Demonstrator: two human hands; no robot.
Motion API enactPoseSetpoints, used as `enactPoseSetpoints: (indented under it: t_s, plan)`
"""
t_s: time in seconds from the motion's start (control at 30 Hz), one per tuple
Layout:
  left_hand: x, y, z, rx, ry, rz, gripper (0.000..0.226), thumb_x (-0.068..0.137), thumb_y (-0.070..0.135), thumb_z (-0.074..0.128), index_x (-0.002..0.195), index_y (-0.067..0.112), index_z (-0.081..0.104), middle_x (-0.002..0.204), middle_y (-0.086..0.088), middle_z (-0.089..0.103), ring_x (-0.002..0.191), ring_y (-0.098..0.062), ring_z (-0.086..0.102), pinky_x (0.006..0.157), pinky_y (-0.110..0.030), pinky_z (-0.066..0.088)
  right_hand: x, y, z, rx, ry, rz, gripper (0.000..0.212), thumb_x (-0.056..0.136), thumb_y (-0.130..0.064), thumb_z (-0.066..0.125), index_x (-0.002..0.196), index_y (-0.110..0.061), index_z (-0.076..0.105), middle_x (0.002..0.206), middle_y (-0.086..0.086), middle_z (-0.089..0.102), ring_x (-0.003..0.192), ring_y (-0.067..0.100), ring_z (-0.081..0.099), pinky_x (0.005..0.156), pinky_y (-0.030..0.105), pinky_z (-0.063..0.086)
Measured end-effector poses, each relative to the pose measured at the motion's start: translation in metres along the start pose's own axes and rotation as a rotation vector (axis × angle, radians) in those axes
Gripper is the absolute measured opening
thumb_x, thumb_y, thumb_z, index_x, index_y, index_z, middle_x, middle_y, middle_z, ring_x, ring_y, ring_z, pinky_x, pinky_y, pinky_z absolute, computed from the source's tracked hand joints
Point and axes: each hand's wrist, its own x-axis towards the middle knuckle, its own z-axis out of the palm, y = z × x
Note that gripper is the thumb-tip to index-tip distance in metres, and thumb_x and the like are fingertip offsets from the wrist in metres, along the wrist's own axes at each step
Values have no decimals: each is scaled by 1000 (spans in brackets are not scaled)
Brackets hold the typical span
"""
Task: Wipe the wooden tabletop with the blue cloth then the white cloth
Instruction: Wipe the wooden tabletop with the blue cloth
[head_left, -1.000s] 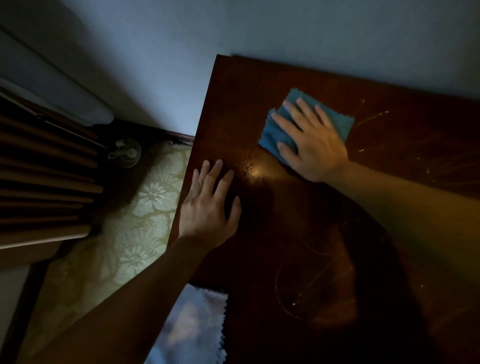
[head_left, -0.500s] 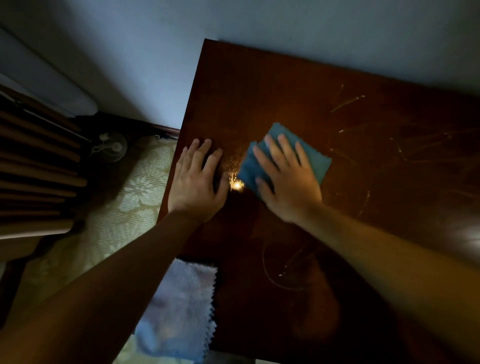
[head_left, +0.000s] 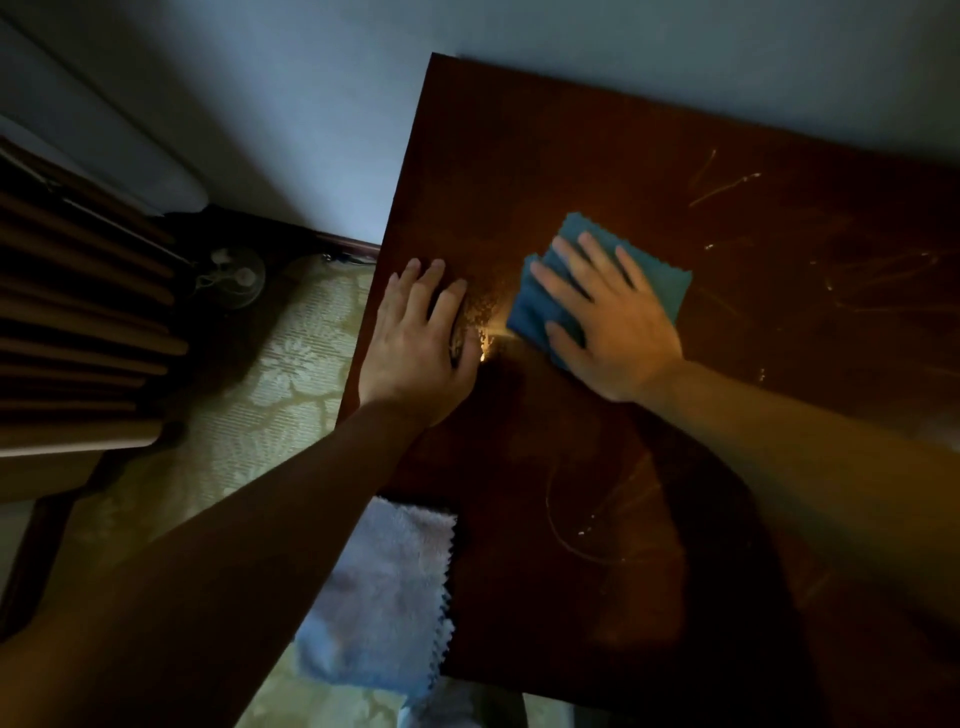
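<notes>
Both hands lie flat on the tabletop (head_left: 597, 156). At the left edge, the left hand (head_left: 415, 338) rests palm down on bare wood with its fingers straight and holds nothing; it looks like a brace. Just to its right, past a bright glint on the varnish, the right hand (head_left: 608, 317) presses the blue cloth (head_left: 660, 280) against the wood with spread, straight fingers. That cloth sits folded under the palm, its far corner and zigzag right edge showing beyond the fingertips.

I judge the blue cloth to be light, thin and limp, likely to bunch or slide out unless pressure comes from the whole palm, so a flat press over its middle suits it better than a pinch at 1 corner.

Nearer the person, under the left forearm, the white cloth (head_left: 384, 587) hangs over the table's left edge, apart from both hands. It looks fluffier and thicker, equally soft, and could slip off the edge; gathering its middle would lift it cleanly. Pale streaks mark the wood further right.
</notes>
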Motion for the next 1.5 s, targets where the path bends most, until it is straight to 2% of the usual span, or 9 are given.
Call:
enactPoseSetpoints:
  t_s: [0.13, 0.3, 0.6, 0.87, 1.03, 1.2, 1.5]
  plan:
    - [0, 0, 0, 17, -20, 2, 54, 94, 39, 43, 138, 9, 50, 147, -19, 44, 144, -37, 30, 121, -48, 18, 10, 2, -4, 6, 26, 75, 62, 105, -51, 26, 161, -25, 23, 168, 7, 19, 157, 27, 8, 127, 50, 6]
    - [-1, 2, -1, 11, -10, 0, 53, 94, 38, 45, 137, 7, 51, 147, -19, 45, 144, -37, 30, 121, -47, 18, -2, -13, -4, -3, -13, 144, 65, 103, -51, 20, 161, -24, 18, 170, 7, 13, 157, 28, 2, 127, 50, 3]
    - [0, 4, -3, 14, -22, -15, 52, 96, 36, 46, 139, 8, 49, 148, -19, 43, 145, -36, 28, 122, -46, 15, -106, -95, 27, 30, 41, 64, 62, 101, -47, 36, 156, -19, 34, 166, 11, 25, 155, 31, 16, 125, 56, 14]
    - [-1, 2, -2, -8, -23, -10, 54, 95, 40, 46, 138, 8, 49, 147, -18, 43, 145, -36, 28, 122, -46, 15, -89, -76, 23, 3, 5, -15, 65, 100, -53, 34, 158, -24, 30, 167, 8, 21, 156, 29, 14, 126, 52, 8]
    - [-1, 2, -3, -4, -24, -12, 55, 94, 42, 47, 138, 9, 49, 148, -17, 43, 145, -35, 28, 122, -45, 15, -46, -53, 15, -8, -13, 134, 66, 101, -52, 26, 160, -25, 22, 169, 9, 16, 156, 29, 7, 126, 52, 7]
    - [-2, 3, -4, 3, -32, -18, 55, 94, 42, 46, 139, 9, 48, 149, -16, 42, 146, -34, 27, 122, -44, 15, -49, -58, 17, -38, -19, 149, 66, 103, -52, 21, 161, -21, 20, 168, 12, 15, 156, 32, 7, 126, 54, 8]
    - [-1, 4, -7, 11, -57, -21, 58, 95, 42, 46, 143, 10, 45, 153, -15, 37, 148, -33, 22, 123, -42, 11, -182, -142, 46, 24, 26, 0, 63, 103, -50, 29, 159, -20, 26, 168, 12, 16, 156, 32, 9, 125, 56, 10]
